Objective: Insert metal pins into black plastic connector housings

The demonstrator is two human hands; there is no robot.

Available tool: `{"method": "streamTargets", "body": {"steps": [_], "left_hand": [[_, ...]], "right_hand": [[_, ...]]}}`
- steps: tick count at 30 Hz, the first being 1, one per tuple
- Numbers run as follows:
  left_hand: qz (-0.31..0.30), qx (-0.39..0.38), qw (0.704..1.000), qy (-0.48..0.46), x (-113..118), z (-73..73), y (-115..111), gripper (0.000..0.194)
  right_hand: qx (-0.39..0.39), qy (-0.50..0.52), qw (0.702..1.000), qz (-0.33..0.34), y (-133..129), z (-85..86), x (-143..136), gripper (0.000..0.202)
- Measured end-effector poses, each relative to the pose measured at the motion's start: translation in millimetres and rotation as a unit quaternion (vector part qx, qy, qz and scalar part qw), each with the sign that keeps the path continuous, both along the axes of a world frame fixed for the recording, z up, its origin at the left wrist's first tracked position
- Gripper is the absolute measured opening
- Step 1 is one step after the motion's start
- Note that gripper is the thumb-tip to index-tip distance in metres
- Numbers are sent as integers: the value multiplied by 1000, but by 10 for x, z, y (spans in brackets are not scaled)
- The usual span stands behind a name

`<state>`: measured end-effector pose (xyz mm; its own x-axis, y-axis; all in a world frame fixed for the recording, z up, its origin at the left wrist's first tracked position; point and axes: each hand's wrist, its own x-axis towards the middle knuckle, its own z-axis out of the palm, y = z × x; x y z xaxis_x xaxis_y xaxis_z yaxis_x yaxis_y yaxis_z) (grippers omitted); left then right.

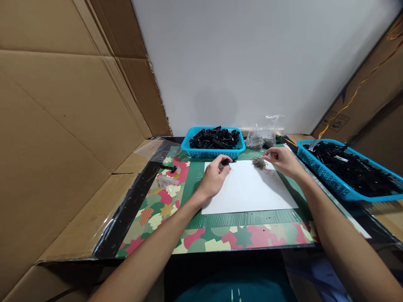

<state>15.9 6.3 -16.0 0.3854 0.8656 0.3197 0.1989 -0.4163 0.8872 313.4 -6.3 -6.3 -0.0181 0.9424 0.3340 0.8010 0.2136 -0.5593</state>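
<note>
My left hand [215, 176] is closed around a small black part [226, 162] above the upper left of a white sheet [248, 191]. Some tiny metal pieces show by its fingers. On the sheet's upper right lies a pile of small metal pieces [259, 162]. Just right of that pile is my right hand [281, 160], thumb and index fingertip pressed together; whatever may be between them is too small to make out.
A blue basket of black parts [213, 153] stands behind the sheet, another blue basket [346, 192] at the right. Plastic bags of small pieces [260, 139] lean near the wall. A black part [169, 168] and a small plastic bag [168, 182] lie at the left.
</note>
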Motion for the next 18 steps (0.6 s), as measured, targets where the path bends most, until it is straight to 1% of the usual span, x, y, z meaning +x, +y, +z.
{"method": "streamTargets", "body": {"steps": [4,8,11,15,18], "left_hand": [[1,-2,1000,0,1,-2,-4,18],[0,-9,1000,2,6,5,-14,19],[-1,-12,1000,0,15,4,-16,19],[-4,-13,1000,-2,22,4,-15,19],[-5,-15,1000,-2,20,6,-13,18]], "right_hand": [[38,2,999,-27,17,-26,-8,49],[49,10,998,-38,28,-46,-22,47],[70,21,995,-65,27,-46,-28,48],[68,18,995,-76,20,-38,-26,49],[73,34,994,-76,18,-31,-11,51]]}}
